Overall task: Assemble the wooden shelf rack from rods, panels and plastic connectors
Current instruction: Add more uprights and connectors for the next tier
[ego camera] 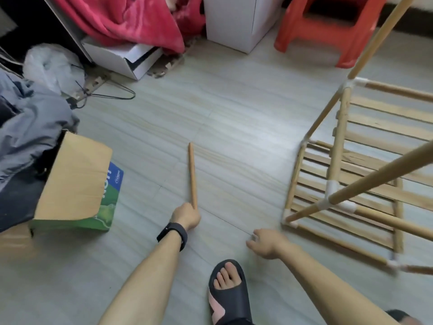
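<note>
- The left hand [186, 219] is gripping the near end of a loose wooden rod [192, 174], with the fingers clenched around it; the rod is pointing away over the floor [234, 118], well apart from the rack
- The right hand [267, 242] is hanging low near the front corner of the half-built shelf rack [339, 160]; its fingers [251, 243] are perhaps pinching a small pale piece, but blur is hiding it, so I cannot tell if they are holding anything
- The rod is being held at one end only, so I am expecting the far tip to swing wide on lifting and to hit the rack or the cardboard box [75, 179]
- The rack is hanging together only by white connectors [331, 187]; a knock or a crooked push is probably going to pull a joint loose
- The foot in the sandal [228, 292] is standing near both hands, so a dropped rod is possibly rolling under it
</note>
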`<state>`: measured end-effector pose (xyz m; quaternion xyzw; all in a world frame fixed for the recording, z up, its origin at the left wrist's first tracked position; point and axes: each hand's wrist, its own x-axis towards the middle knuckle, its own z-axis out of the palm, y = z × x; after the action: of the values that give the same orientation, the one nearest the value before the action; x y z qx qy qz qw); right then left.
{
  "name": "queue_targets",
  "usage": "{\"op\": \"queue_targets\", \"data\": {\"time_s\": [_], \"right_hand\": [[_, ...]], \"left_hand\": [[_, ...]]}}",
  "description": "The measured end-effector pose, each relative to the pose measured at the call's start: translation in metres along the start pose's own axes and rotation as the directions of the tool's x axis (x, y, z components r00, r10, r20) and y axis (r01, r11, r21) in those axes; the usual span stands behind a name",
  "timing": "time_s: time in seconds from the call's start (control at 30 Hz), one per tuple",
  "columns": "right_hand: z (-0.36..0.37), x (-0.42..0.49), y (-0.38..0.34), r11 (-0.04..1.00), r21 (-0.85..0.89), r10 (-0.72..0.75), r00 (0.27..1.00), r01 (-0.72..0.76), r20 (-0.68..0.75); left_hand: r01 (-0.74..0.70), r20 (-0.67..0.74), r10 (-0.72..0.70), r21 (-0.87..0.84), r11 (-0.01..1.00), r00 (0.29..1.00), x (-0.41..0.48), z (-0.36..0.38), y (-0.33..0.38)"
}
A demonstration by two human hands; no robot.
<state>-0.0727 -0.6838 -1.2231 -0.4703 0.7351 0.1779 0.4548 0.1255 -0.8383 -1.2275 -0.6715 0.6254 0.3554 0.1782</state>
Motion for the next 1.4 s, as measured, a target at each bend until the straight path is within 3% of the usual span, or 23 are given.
{"op": "queue_targets", "data": {"time_s": [0.07,0.1,0.2,0.3,0.4,0.5,0.63,0.73,0.83,0.9,0.97,1.03,1.1,1.13,1.17,1.3,1.4], "right_hand": [[-0.008,-0.023,-0.006,0.997,0.075,0.020,1.000,-0.021,0.018],[-0.015,-0.037,-0.010,0.994,0.107,0.011,1.000,-0.011,0.006],[-0.055,-0.094,-0.024,0.987,0.144,-0.050,0.994,0.064,-0.098],[-0.110,-0.172,-0.031,0.969,0.130,-0.175,0.956,0.210,-0.234],[-0.157,-0.257,-0.025,0.885,0.260,-0.263,0.876,0.386,-0.405],[-0.183,-0.335,-0.008,0.675,0.459,-0.273,0.774,0.577,-0.572],[-0.197,-0.404,0.026,0.325,0.491,-0.105,0.547,0.808,-0.830],[-0.207,-0.433,0.054,-0.008,0.429,0.157,0.425,0.903,-0.891],[-0.204,-0.448,0.078,-0.205,0.348,0.372,0.402,0.915,-0.837],[-0.194,-0.448,0.089,-0.172,0.336,0.431,0.377,0.926,-0.820],[-0.182,-0.443,0.098,-0.117,0.351,0.473,0.363,0.929,-0.803],[-0.172,-0.437,0.106,-0.122,0.375,0.520,0.381,0.919,-0.764],[-0.165,-0.431,0.111,-0.160,0.408,0.547,0.425,0.899,-0.721],[-0.162,-0.428,0.113,-0.178,0.430,0.549,0.452,0.885,-0.702],[-0.160,-0.425,0.113,-0.192,0.453,0.547,0.478,0.871,-0.687],[-0.155,-0.415,0.110,-0.225,0.502,0.530,0.537,0.835,-0.656],[-0.153,-0.409,0.108,-0.253,0.519,0.515,0.567,0.817,-0.642]], "left_hand": [[-0.062,0.074,0.088,-0.303,0.951,0.993,-0.017,-0.019,0.012],[-0.119,0.056,0.150,-0.367,0.922,0.987,-0.028,-0.031,0.019],[-0.376,-0.143,0.348,-0.373,0.848,0.926,-0.069,-0.071,0.050],[-0.618,-0.383,0.505,-0.277,0.736,0.773,-0.125,-0.115,0.091],[-0.811,-0.513,0.659,-0.138,0.569,0.550,-0.189,-0.150,0.137],[-0.929,-0.633,0.721,0.005,0.369,0.283,-0.254,-0.176,0.176],[-0.952,-0.672,0.738,0.266,0.151,-0.071,-0.328,-0.191,0.214],[-0.866,-0.590,0.767,0.491,0.090,-0.254,-0.373,-0.189,0.238],[-0.779,-0.489,0.788,0.627,0.020,-0.373,-0.398,-0.178,0.257],[-0.815,-0.521,0.785,0.579,0.036,-0.335,-0.405,-0.166,0.265],[-0.898,-0.625,0.761,0.418,0.137,-0.175,-0.403,-0.151,0.271],[-0.954,-0.715,0.689,0.113,0.278,0.116,-0.395,-0.134,0.271],[-0.897,-0.671,0.602,-0.255,0.360,0.432,-0.380,-0.121,0.269],[-0.836,-0.600,0.584,-0.419,0.354,0.547,-0.373,-0.114,0.266],[-0.774,-0.525,0.588,-0.540,0.330,0.616,-0.368,-0.109,0.263],[-0.692,-0.407,0.637,-0.660,0.291,0.655,-0.356,-0.108,0.259],[-0.701,-0.405,0.662,-0.663,0.263,0.631,-0.352,-0.111,0.260]]}}
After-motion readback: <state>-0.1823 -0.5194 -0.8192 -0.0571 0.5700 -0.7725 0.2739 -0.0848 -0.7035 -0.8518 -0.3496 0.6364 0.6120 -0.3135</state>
